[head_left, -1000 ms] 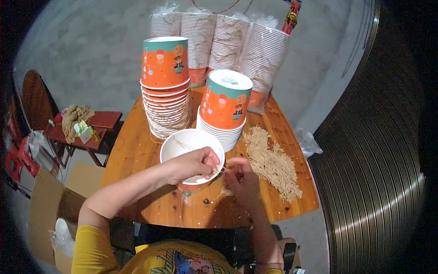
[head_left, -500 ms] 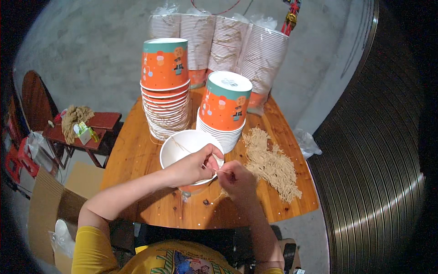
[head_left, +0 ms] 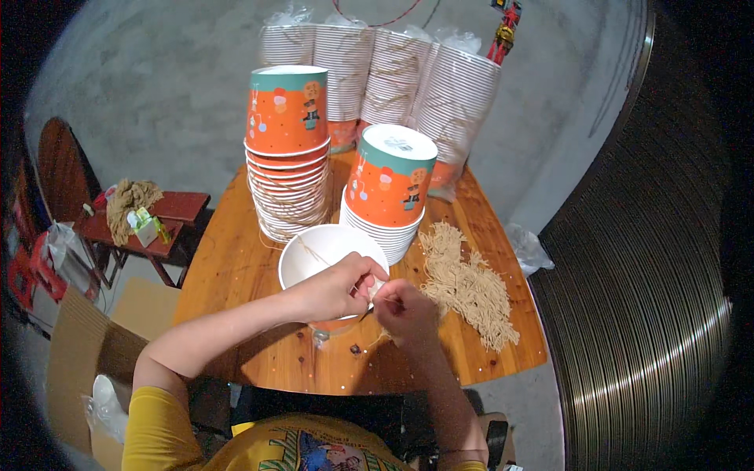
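Note:
A white-lined orange paper cup [head_left: 314, 253] stands open on the round wooden table [head_left: 232, 271], right in front of me. A thin tan string lies across its inside. My left hand [head_left: 331, 289] grips the cup's near right rim. My right hand [head_left: 404, 310] meets it there, fingertips pinched on a piece of tan string at the rim. A loose pile of cut tan strings [head_left: 469, 284] lies just to the right of my hands.
Behind the cup stand a tall stack of orange cups [head_left: 289, 157] and a shorter upside-down stack [head_left: 389, 188]. Plastic-wrapped cup stacks [head_left: 377, 74] fill the table's back. A small red side table [head_left: 169, 210] and a cardboard box [head_left: 78, 353] are at left, a corrugated metal wall [head_left: 652, 282] at right.
My right hand has moved up and left to the cup's rim, closing the gap to my left hand. The cup and the stacks have stayed put.

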Demonstrator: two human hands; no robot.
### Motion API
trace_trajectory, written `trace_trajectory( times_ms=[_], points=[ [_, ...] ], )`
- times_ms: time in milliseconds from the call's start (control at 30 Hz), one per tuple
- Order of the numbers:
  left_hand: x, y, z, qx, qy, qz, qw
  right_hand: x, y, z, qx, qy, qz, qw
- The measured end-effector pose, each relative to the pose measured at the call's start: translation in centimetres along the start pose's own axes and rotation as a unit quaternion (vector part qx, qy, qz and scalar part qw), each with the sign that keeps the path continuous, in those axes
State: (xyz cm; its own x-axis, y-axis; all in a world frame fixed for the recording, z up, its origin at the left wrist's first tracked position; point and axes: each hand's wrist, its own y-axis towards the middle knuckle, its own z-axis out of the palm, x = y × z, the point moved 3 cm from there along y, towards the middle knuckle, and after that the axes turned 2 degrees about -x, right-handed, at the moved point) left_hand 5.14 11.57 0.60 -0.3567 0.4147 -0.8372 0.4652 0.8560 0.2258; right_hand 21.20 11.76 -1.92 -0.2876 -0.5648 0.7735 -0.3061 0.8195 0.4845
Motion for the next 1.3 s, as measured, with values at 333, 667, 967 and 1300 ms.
trace_trajectory(
  times_ms=[333, 667, 967, 1300],
  points=[
    [-1.3, -0.8, 0.4, -0.079, 0.154, 0.065, 0.983, 0.1, -0.1, 0.2, -0.005, -0.050, -0.032, 0.998],
    [-0.4, -1.2, 0.7, -0.126, 0.072, -0.030, 0.989, 1.0, -0.3, 0.2, -0.015, -0.049, -0.043, 0.998],
    [0.6, -0.6, 0.7, -0.111, -0.032, -0.050, 0.992, 0.6, -0.8, 0.3, -0.029, -0.024, -0.049, 0.998],
    [0.6, -0.1, 0.7, -0.061, -0.156, -0.079, 0.983, -0.7, -1.1, 0.6, -0.037, 0.117, 0.048, 0.991]
  ],
)
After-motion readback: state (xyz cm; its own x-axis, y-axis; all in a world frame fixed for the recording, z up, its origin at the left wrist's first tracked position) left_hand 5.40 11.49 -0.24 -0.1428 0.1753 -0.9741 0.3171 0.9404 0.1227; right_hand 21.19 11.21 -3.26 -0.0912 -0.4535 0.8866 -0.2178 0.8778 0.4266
